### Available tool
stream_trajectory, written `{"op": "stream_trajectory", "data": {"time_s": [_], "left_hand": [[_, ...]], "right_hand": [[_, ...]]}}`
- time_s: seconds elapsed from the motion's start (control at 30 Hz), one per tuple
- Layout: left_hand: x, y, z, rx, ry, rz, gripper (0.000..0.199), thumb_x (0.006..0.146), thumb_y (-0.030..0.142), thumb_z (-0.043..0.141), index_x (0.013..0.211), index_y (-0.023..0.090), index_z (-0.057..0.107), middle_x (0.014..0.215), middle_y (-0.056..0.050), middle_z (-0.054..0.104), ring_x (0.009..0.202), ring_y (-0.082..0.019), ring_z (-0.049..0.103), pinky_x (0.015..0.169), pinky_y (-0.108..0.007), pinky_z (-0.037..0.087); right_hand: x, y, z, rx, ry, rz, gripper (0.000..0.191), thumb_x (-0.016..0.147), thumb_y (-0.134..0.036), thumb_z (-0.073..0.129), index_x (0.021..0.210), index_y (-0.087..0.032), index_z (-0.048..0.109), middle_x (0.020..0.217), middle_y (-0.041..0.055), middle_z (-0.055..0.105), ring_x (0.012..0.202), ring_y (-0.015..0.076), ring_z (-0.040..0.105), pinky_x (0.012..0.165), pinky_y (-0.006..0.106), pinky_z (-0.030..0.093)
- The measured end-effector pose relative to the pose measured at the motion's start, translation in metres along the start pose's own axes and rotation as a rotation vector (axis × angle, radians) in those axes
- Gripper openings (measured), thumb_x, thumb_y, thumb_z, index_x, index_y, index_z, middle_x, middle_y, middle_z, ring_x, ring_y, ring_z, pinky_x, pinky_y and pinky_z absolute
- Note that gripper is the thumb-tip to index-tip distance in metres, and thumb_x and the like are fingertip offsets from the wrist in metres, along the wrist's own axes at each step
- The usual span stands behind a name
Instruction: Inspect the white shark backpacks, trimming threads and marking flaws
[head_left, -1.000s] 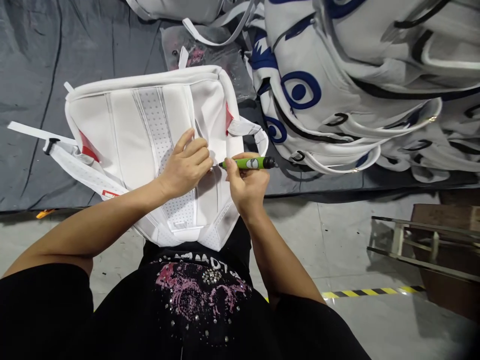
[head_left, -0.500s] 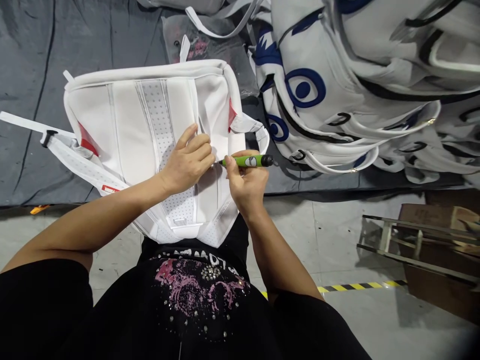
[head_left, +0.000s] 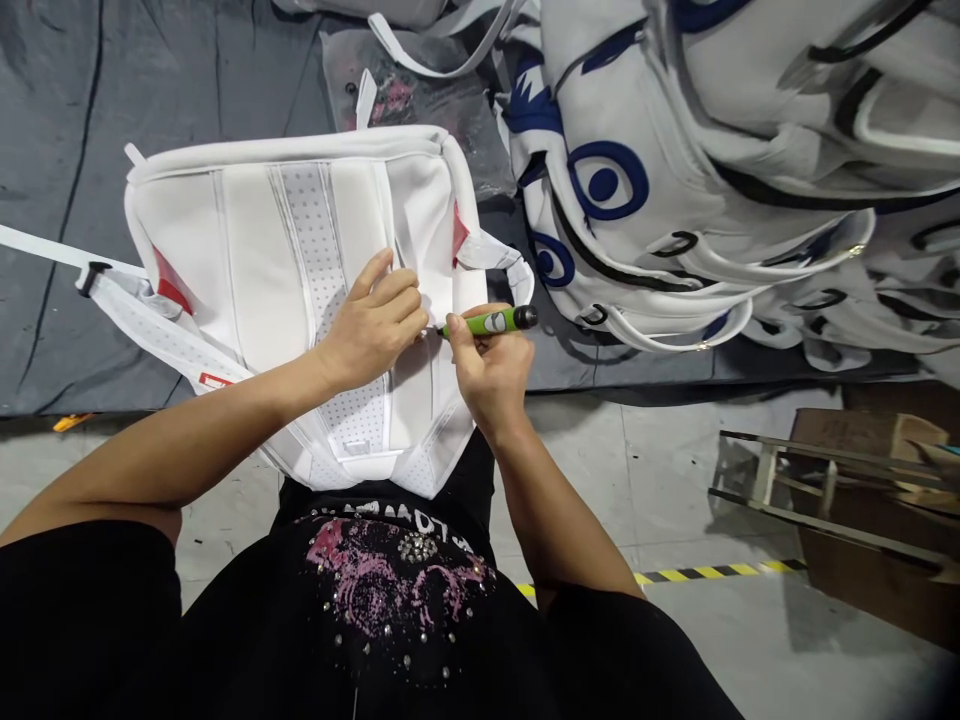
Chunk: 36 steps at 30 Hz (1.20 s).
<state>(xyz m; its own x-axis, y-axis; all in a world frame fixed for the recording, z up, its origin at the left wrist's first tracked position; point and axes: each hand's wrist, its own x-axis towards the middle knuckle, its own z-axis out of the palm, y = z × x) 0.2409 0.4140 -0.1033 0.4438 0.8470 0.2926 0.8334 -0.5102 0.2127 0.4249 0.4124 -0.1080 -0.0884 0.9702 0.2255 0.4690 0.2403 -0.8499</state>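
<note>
A white backpack lies with its padded back panel up, between the table's front edge and my lap. My left hand rests on the panel right of its dotted centre strip, fingers closed on a fold of the white fabric. My right hand is closed round a green marker pen with a black end. The pen's tip points left at the fabric beside my left fingertips; whether it touches is hard to see. A dotted shoulder strap with a red label trails to the left.
White bags with blue eye shapes are piled on the right of the grey-covered table. A clear plastic bag lies behind the backpack. On the floor at right are a ladder-like metal frame and a cardboard box.
The whole view has shifted slightly. Both hands keep nearly the same place on the backpack, with the marker pen still in my right hand.
</note>
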Motion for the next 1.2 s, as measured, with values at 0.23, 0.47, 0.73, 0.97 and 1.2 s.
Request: {"op": "stream_trajectory", "data": {"time_s": [0.23,0.47,0.73,0.97,1.2], "left_hand": [[0.001,0.001,-0.001,0.062,0.024,0.042,0.025,0.097,0.016,0.042,0.084,0.025,0.06,0.087,-0.002,0.061,0.117,-0.021,0.06,0.127,-0.049,0.029],[0.004,0.0,-0.003,0.065,-0.01,0.05,0.022,0.097,0.016,0.043,0.087,0.024,0.061,0.09,-0.003,0.062,0.118,-0.023,0.059,0.127,-0.05,0.028],[0.007,-0.004,-0.011,0.349,0.003,0.181,0.014,0.095,0.02,0.051,0.088,0.024,0.062,0.091,-0.004,0.065,0.111,-0.025,0.059,0.12,-0.051,0.034],[0.071,-0.027,-0.059,0.469,-0.416,0.318,0.032,0.081,0.05,0.076,0.085,0.019,0.068,0.089,-0.006,0.075,0.091,-0.025,0.066,0.091,-0.041,0.044],[0.013,0.049,-0.166,0.444,-0.18,0.146,0.034,0.083,0.055,0.073,0.08,0.022,0.068,0.073,-0.002,0.07,0.076,-0.024,0.068,0.068,-0.039,0.043]], "right_hand": [[0.001,0.004,0.002,0.047,0.006,-0.003,0.027,0.096,-0.046,0.061,0.085,-0.021,0.06,0.066,-0.0026,0.061,0.053,0.0129,0.057,0.055,0.029,0.045],[0.001,0.006,0.001,0.086,-0.004,0.005,0.026,0.095,-0.045,0.062,0.086,-0.021,0.06,0.073,-0.001,0.064,0.055,0.0129,0.059,0.056,0.029,0.046],[0.001,0.008,0.0,0.085,0.009,0.02,0.028,0.093,-0.049,0.062,0.088,-0.021,0.061,0.07,-0.0011,0.065,0.059,0.0149,0.061,0.061,0.03,0.049],[-0.02,0.011,-0.005,0.237,-0.058,-0.03,0.029,0.094,-0.045,0.064,0.109,-0.02,0.066,0.089,0.0046,0.074,0.074,0.0198,0.071,0.07,0.034,0.056],[-0.042,-0.04,-0.01,0.185,0.314,-0.574,0.036,0.096,-0.024,0.059,0.131,-0.035,0.057,0.106,0.0046,0.073,0.099,0.027,0.07,0.097,0.053,0.05]]}}
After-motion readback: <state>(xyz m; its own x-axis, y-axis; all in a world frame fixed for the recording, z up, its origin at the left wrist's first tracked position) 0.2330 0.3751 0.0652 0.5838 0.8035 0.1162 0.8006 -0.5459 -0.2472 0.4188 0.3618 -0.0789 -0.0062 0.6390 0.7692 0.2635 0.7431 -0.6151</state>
